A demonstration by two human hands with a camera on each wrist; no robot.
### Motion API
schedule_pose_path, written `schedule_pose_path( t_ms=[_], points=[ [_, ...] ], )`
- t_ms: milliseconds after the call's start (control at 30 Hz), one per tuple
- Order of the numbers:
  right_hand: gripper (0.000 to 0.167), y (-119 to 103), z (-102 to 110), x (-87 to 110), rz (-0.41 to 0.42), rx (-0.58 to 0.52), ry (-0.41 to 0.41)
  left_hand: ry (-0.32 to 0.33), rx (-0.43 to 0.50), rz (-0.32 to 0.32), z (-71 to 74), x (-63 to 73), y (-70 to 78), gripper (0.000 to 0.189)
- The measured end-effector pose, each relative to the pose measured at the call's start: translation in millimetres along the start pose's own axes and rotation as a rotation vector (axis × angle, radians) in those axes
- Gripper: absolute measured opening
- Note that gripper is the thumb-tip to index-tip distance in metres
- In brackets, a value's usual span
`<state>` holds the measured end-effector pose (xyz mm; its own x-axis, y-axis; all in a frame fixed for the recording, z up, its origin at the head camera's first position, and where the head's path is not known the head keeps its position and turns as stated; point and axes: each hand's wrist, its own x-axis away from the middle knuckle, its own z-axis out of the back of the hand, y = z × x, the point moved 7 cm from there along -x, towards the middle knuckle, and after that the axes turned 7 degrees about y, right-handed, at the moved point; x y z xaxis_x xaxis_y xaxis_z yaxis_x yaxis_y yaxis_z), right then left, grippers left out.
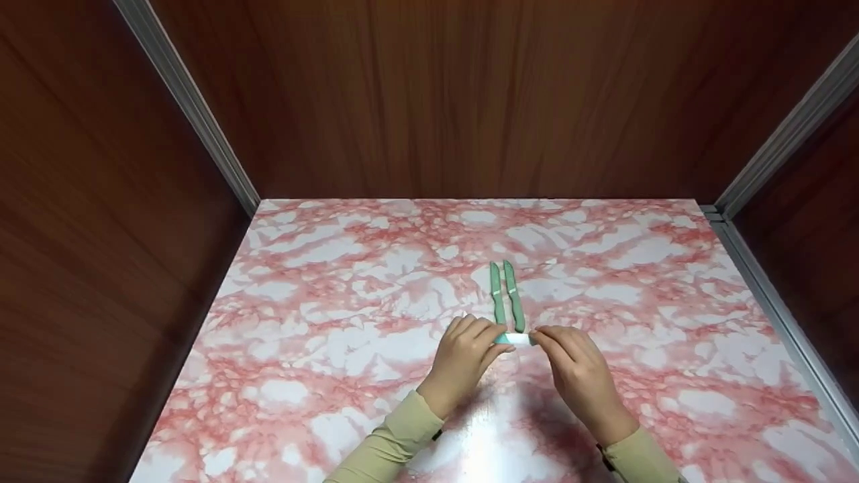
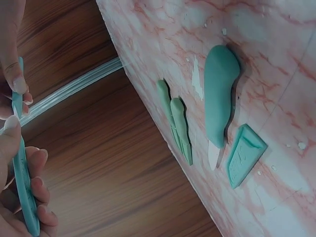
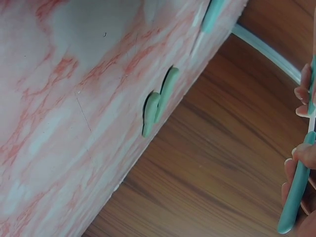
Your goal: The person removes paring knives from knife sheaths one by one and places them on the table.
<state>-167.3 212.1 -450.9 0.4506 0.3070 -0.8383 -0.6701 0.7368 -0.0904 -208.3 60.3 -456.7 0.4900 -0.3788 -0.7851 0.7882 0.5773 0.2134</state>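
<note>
In the head view my left hand and right hand meet over a small knife, its white blade bared between them. My right hand grips its rounded teal handle. The left hand pinches a thin teal piece, likely the blade's sheath, in line with the handle. Below them, in the left wrist view, another teal knife with a white blade lies beside a loose teal sheath; the hands and arms hide both from the head view.
Two light green knives, one left and one right, lie side by side just beyond the hands, their blades covered in green. The table has a red and white marbled top. Brown wood panels and metal rails enclose it.
</note>
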Motion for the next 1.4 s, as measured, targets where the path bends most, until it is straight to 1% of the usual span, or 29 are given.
schedule_pose_path(
  t_ms=[133,600,1000,1233,1400],
  points=[
    [0.03,0.1,-0.5,-1.0,0.001,-0.004,-0.006,-0.001,0.003,0.001,0.4,-0.3,-1.3,0.027],
    [0.03,0.5,-1.4,-0.8,0.0,-0.003,0.003,0.005,-0.059,-0.04,2.0,2.2,-3.1,0.028],
    [0.031,-0.8,-1.0,2.0,-0.001,-0.005,0.006,-0.014,-0.06,-0.009,4.6,4.9,-3.9,0.029],
    [0.03,-1.0,-1.2,3.0,-0.004,-0.003,-0.007,-0.012,-0.057,-0.016,4.1,7.1,-5.3,0.03],
    [0.03,-0.7,-1.2,4.3,-0.003,-0.007,-0.014,-0.033,-0.044,0.0,3.0,8.4,-5.6,0.03]
  ],
)
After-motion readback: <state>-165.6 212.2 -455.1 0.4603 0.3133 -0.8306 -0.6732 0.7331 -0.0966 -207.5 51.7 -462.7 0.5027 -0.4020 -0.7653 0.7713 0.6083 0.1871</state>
